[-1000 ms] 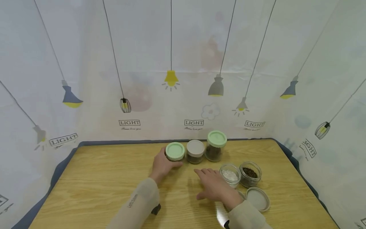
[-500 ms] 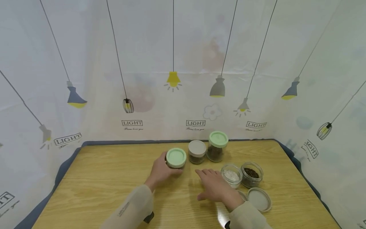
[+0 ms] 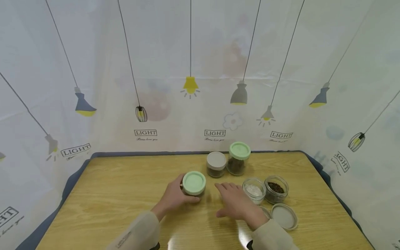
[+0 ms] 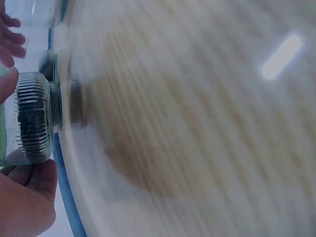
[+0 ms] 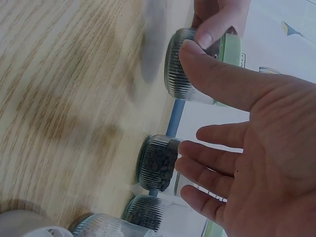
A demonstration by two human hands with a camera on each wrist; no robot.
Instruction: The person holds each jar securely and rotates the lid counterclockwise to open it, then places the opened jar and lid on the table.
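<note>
A ribbed glass jar (image 4: 34, 118) with a pale green lid (image 3: 194, 183) and dark contents is gripped by my left hand (image 3: 173, 196), fingers and thumb round its sides. In the right wrist view this jar looks raised off the wooden table. My right hand (image 3: 235, 203) hovers palm down to the right of it, fingers extended and holding nothing. Beside the right hand stands a lidless glass jar of white grains (image 3: 253, 190). Touching or close to that one is another lidless jar, of dark brown grains (image 3: 276, 189).
At the back stand a jar with a pale grey lid (image 3: 216, 163) and a taller green-lidded jar (image 3: 239, 158) with dark contents. A loose lid (image 3: 284, 216) lies upturned at the right; a second is partly hidden by my right wrist. A printed cloth (image 3: 175, 132) hangs behind the table (image 3: 125, 180).
My left hand has brought the green-lidded jar toward me, away from the grey-lidded jar at the back. The right hand has stayed almost where it was.
</note>
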